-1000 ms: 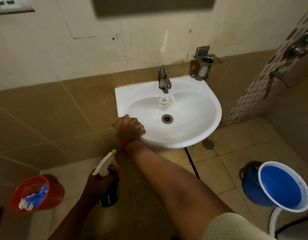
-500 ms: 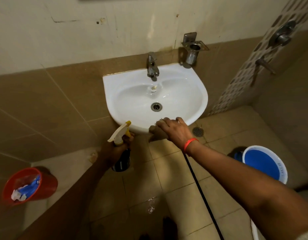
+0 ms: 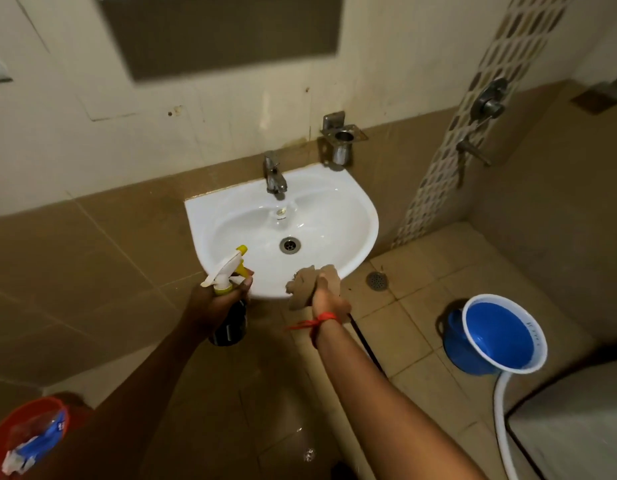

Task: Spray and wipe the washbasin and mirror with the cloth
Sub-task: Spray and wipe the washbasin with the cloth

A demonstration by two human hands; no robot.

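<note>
- Overhead, a white washbasin (image 3: 335,216) hangs on a wall that is brown tile below and cream plaster above; its bowl looks glossy and wet around the metal drain (image 3: 290,244).
- A chrome tap (image 3: 274,176) stands at the back rim, with a steel cup holder (image 3: 342,142) fixed to the wall just to its right.
- The lower part of the mirror (image 3: 224,32) shows as a dark, blurred rectangle on the plaster above the basin.
- The left hand (image 3: 217,303) is wrapped around the neck of a spray bottle (image 3: 227,292), one finger on the yellow trigger, the nozzle over the basin's front-left rim.
- The right hand (image 3: 326,301), a red thread at its wrist, has its fingers closed around a bunched brown cloth (image 3: 305,284) at the basin's front rim.
- The floor is beige tile with a wet patch near the person and a round floor drain (image 3: 376,280) right of the basin.
- A blue bucket (image 3: 501,334) sits at the right, a red bucket (image 3: 30,431) holding scraps at the lower left.
</note>
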